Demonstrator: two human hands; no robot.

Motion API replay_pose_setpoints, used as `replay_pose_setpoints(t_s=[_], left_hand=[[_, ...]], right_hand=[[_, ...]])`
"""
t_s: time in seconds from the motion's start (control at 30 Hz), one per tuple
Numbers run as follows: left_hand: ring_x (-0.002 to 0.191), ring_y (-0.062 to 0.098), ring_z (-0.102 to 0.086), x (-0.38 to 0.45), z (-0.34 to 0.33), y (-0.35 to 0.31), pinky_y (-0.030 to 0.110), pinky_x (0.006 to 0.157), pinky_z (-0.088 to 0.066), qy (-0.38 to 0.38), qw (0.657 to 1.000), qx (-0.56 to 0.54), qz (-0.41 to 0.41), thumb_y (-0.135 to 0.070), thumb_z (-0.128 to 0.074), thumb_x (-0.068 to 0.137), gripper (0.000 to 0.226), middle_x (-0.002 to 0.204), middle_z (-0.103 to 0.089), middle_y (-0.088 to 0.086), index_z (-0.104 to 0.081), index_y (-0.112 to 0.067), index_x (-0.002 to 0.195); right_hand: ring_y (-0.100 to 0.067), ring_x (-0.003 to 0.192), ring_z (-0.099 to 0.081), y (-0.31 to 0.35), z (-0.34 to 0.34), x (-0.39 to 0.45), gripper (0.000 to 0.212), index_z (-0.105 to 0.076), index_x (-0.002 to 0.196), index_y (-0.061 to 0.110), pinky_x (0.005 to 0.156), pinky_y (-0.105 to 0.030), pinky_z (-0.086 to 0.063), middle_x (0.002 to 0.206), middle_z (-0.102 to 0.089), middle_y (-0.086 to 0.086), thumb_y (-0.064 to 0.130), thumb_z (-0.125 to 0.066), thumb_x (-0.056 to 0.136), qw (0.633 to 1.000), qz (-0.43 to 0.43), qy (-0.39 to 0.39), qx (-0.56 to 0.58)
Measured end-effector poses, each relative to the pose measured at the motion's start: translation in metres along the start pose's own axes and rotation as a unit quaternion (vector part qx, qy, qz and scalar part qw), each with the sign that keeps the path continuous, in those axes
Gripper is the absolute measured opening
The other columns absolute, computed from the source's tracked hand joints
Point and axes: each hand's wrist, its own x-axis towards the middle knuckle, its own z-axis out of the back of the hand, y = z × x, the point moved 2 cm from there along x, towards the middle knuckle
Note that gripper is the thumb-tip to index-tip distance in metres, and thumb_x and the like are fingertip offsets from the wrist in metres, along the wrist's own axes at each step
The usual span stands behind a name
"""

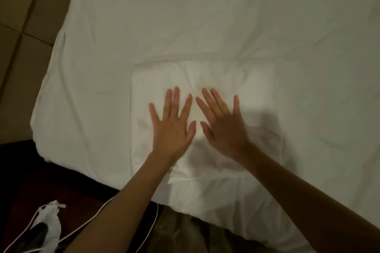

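Flat on a bed (pixel 205 16) w/ white sheet: folded white cloth (pixel 246 84), directly under both hands. Squarish; far edge just beyond fingertips, near edge back toward wrists, side edges a little outside each hand. Side by side on cloth's middle: left hand (pixel 172 129) and right hand (pixel 224 127), palms down, fingers straight and spread wide, thumbs pointing toward each other w/ narrow gap btwn, not touching. Pressing flat on cloth; nothing gripped or pinched.

Wide stretch of wrinkled sheet beyond fingertips and out to right of right hand. Bed's left edge well to left of left hand, corner rounding back near left forearm; near edge of bed crossing under both forearms. Past that left edge, tiled floor (pixel 24 6). Below left forearm, off the bed, dark reddish surface (pixel 30 170) w/ thin white cable (pixel 96 211) looping under forearm, and crumpled white item (pixel 50 222) further back and left; identity unclear.
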Motion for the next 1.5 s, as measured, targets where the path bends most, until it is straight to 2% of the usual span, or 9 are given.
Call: replay_pose_setpoints(t_s=[0.3, 0.5, 0.57, 0.67, 0.8, 0.87, 1.0, 1.13, 1.5], left_hand=[[0.148, 0.03, -0.006, 0.035, 0.018, 0.073, 0.064, 0.111, -0.019, -0.024, 0.98, -0.11, 0.166, -0.063, -0.035, 0.093, 0.07, 0.162, 0.006, 0.0, -0.006, -0.039, 0.152], [0.135, 0.027, -0.034, 0.026, 0.031, 0.076, 0.043, 0.108, -0.034, -0.08, 0.906, -0.315, 0.271, -0.06, -0.065, 0.079, 0.092, 0.147, -0.04, 0.004, -0.014, -0.031, 0.151], [0.122, 0.026, -0.049, 0.021, 0.031, 0.077, 0.039, 0.1, -0.043, -0.076, 0.867, -0.354, 0.341, -0.062, -0.072, 0.071, 0.091, 0.134, -0.052, 0.004, -0.032, -0.022, 0.143], [0.099, 0.022, -0.063, 0.015, 0.028, 0.082, 0.031, 0.078, -0.051, -0.001, 0.822, -0.411, 0.395, -0.063, -0.073, 0.069, 0.074, 0.11, -0.065, 0.002, -0.055, -0.015, 0.122], [0.088, 0.019, -0.071, 0.012, 0.027, 0.094, 0.027, 0.069, -0.054, 0.137, 0.683, -0.601, 0.393, -0.052, -0.083, 0.057, 0.077, 0.101, -0.073, 0.004, -0.064, -0.01, 0.119], [0.092, 0.02, -0.071, 0.012, 0.03, 0.096, 0.029, 0.073, -0.055, 0.2, 0.658, -0.631, 0.359, -0.053, -0.091, 0.037, 0.096, 0.104, -0.073, 0.004, -0.064, -0.012, 0.119], [0.094, 0.022, -0.071, 0.007, 0.041, 0.091, 0.036, 0.083, -0.054, 0.209, 0.672, -0.622, 0.342, -0.047, -0.095, 0.015, 0.108, 0.104, -0.074, 0.004, -0.065, -0.016, 0.115], [0.09, 0.018, -0.072, -0.003, 0.077, 0.069, 0.033, 0.077, -0.055, 0.165, 0.692, -0.618, 0.334, -0.038, -0.096, 0.026, 0.09, 0.098, -0.075, -0.001, -0.066, -0.017, 0.108], [0.079, 0.015, -0.073, -0.038, 0.28, -0.057, 0.024, 0.063, -0.055, 0.064, 0.74, -0.626, 0.238, -0.02, -0.079, 0.077, 0.031, 0.09, -0.075, 0.0, -0.066, -0.013, 0.105]], right_hand=[[-0.024, 0.143, -0.029, -0.061, 0.0, 0.053, 0.052, -0.043, 0.145, 0.019, 0.119, -0.041, -0.012, 0.153, -0.035, -0.007, 0.045, -0.038, 0.1, 0.996, -0.027, -0.083, 0.001], [-0.026, 0.145, -0.025, -0.074, 0.015, 0.039, 0.078, -0.038, 0.147, 0.017, 0.116, -0.049, -0.006, 0.156, -0.028, -0.009, 0.068, -0.043, 0.087, 0.978, -0.172, -0.117, 0.002], [-0.026, 0.144, -0.024, -0.089, 0.019, 0.022, 0.099, -0.032, 0.148, 0.016, 0.117, -0.046, -0.015, 0.156, -0.027, -0.009, 0.075, -0.055, 0.072, 0.938, -0.298, -0.121, 0.131], [-0.021, 0.132, -0.042, -0.116, 0.016, -0.006, 0.113, -0.035, 0.145, 0.018, 0.111, -0.042, -0.037, 0.145, -0.039, -0.004, 0.071, -0.076, 0.054, 0.775, -0.47, -0.086, 0.414], [-0.017, 0.105, -0.057, -0.123, 0.013, -0.035, 0.084, -0.049, 0.131, 0.016, 0.089, -0.032, -0.048, 0.121, -0.056, 0.003, 0.058, -0.078, 0.065, 0.717, -0.506, 0.026, 0.478], [-0.018, 0.104, -0.062, -0.125, 0.011, -0.045, 0.089, -0.05, 0.131, 0.016, 0.089, -0.035, -0.052, 0.121, -0.061, 0.001, 0.057, -0.083, 0.059, 0.672, -0.495, 0.061, 0.547], [-0.019, 0.098, -0.068, -0.122, 0.018, -0.056, 0.097, -0.054, 0.126, 0.018, 0.08, -0.034, -0.056, 0.115, -0.068, -0.001, 0.051, -0.09, 0.043, 0.613, -0.468, 0.11, 0.626], [-0.02, 0.101, -0.065, -0.116, 0.04, -0.064, 0.067, -0.056, 0.126, 0.017, 0.091, -0.04, -0.053, 0.116, -0.066, -0.001, 0.032, -0.085, 0.067, 0.633, -0.483, 0.07, 0.601], [-0.021, 0.098, -0.063, -0.167, 0.284, -0.12, 0.058, -0.053, 0.119, 0.017, 0.089, -0.04, -0.052, 0.117, -0.063, -0.003, 0.04, -0.08, 0.073, 0.694, -0.438, -0.038, 0.57]])
